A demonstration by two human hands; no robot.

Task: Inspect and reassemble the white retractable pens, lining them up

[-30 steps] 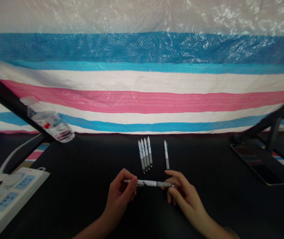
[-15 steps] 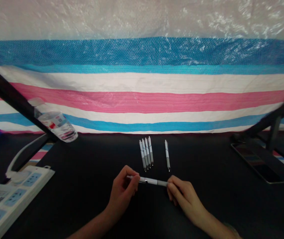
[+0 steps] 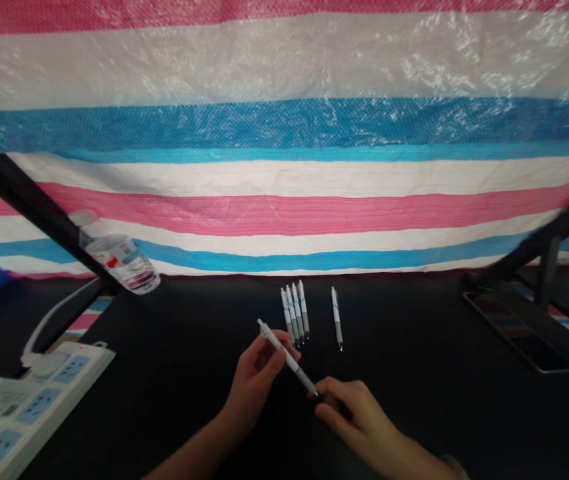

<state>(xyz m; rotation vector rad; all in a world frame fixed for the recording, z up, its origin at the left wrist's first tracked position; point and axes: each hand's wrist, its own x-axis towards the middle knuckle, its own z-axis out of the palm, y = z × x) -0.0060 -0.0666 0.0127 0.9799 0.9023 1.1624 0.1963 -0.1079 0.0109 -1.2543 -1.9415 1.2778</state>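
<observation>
A white pen with a grey grip (image 3: 288, 358) slants down to the right between my hands. My left hand (image 3: 259, 373) is closed on its middle, thumb in front and fingers behind, with the clicker end sticking out up and to the left. At the lower end, my right hand (image 3: 352, 413) has its curled fingertips round the metal tip; the thumb sits a little below. Just beyond my left hand, several similar pens (image 3: 295, 312) lie side by side in a row. One more pen (image 3: 337, 319) lies apart, to their right.
A white power strip (image 3: 54, 400) with a plugged-in cable sits at the left. Behind it a clear plastic bottle (image 3: 129, 263) leans by a black frame bar (image 3: 39, 207). At the right a dark phone (image 3: 519, 333) lies on the black table (image 3: 414, 347). Striped sheeting (image 3: 284, 213) hangs behind.
The pen has turned from nearly level to a steep slant, its clicker end now up. My right hand has moved left and towards me with the tip. The view has tilted slightly.
</observation>
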